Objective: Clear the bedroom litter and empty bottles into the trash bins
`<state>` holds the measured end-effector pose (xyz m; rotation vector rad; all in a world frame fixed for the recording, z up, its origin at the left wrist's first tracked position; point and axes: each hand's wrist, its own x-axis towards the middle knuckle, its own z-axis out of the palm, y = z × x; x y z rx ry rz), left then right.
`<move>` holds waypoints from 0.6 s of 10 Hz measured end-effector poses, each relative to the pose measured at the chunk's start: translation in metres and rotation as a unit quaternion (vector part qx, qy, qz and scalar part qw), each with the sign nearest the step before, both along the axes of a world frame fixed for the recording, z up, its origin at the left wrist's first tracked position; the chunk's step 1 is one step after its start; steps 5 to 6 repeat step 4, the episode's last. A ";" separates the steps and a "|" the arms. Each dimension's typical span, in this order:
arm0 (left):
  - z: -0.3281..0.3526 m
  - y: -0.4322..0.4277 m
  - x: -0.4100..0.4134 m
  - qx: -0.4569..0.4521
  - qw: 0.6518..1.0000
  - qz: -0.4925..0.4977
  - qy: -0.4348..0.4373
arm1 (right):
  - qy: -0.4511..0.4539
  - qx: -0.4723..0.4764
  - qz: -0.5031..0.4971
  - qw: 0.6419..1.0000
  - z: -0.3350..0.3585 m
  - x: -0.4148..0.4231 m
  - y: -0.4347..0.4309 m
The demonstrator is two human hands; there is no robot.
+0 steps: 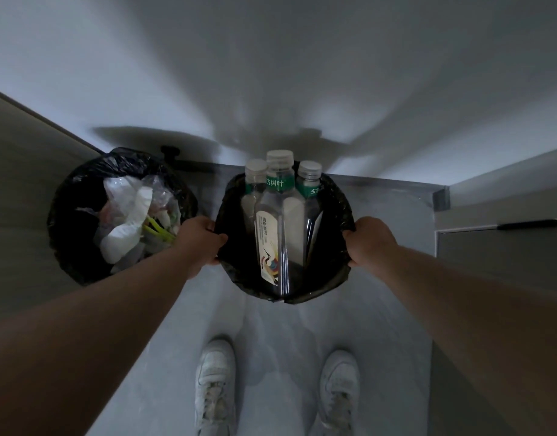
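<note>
The shoes [215, 388] run off the bottom edge; the bottles [271, 234] hide their bases in the dark bin [343, 202].

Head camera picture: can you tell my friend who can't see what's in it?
Seen from above, a person's left hand and right hand grip the rim of a black-lined bin with three capped bottles standing in it. A second bin to its left is full of white paper and plastic litter. White shoes stand on the grey floor below.
</note>
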<state>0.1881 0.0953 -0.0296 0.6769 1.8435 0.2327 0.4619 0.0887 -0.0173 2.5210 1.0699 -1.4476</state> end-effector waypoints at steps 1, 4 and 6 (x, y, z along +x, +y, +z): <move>-0.002 0.008 0.000 -0.001 1.000 0.000 -0.008 | -0.001 0.005 0.000 1.000 -0.008 0.001 0.006; 0.009 0.002 -0.002 0.041 0.998 -0.053 0.014 | -0.034 -0.008 0.038 0.999 0.003 -0.004 0.002; 0.009 0.002 -0.002 0.041 0.998 -0.053 0.014 | -0.034 -0.008 0.038 0.999 0.003 -0.004 0.002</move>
